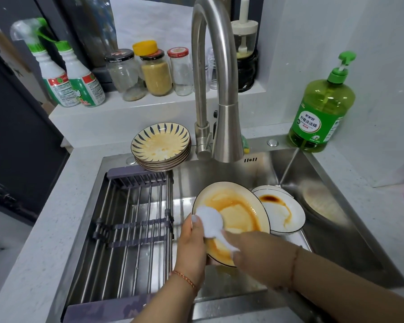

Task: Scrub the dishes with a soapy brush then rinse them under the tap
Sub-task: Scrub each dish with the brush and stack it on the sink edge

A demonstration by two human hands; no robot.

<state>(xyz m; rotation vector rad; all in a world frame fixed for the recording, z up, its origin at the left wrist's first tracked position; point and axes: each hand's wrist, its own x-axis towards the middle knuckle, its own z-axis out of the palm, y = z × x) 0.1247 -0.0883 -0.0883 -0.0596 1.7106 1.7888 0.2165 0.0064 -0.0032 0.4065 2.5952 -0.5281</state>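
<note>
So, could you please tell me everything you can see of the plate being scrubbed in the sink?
The plate is round, cream-coloured with a thin dark rim, and looks ceramic. Orange-brown sauce smears ring its face, with a paler wiped patch in the middle. It is tilted up inside the steel sink, its face toward the camera. The left hand grips its lower left edge; the right hand presses a white scrubber on it. It overlaps a second stained plate.
</note>
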